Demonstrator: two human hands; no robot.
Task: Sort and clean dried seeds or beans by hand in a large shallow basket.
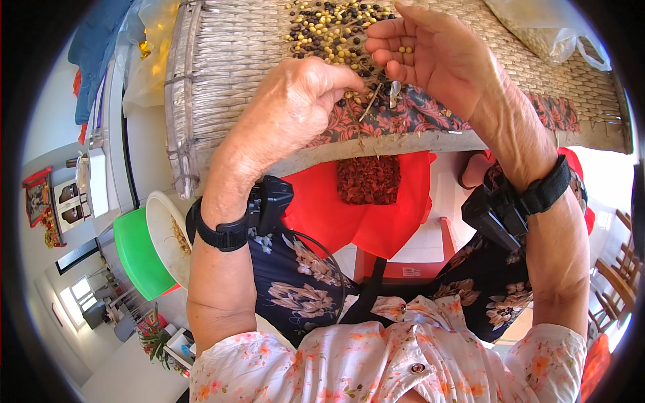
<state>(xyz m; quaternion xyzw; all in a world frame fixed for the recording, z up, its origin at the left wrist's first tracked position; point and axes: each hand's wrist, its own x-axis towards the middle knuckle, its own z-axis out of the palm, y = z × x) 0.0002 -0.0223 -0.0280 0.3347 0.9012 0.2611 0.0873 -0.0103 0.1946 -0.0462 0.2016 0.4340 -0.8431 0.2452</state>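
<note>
Yellow and black beans [332, 30] lie scattered over a woven mat [232, 45] in front of me. My left hand [292, 101] reaches in low over their near edge, thumb and fingertips drawn together. Whether a bean is between those fingertips is hidden. Opposite it, my right hand [433, 55] is cupped with the palm turned up, and two yellow beans [405, 50] rest against its curled fingers. Between the hands are a thin dry stalk [370, 103], a pale husk piece [394, 94] and more dark beans, next to a red-and-black patterned cloth strip [413, 111].
Below the mat's wooden edge [373, 146] hangs an open red bag [322, 196] with dark red flakes [369, 180] inside. A white basin [169, 237] stands at left beside a green stool [133, 252]. A clear plastic bag [554, 40] lies at the mat's far right.
</note>
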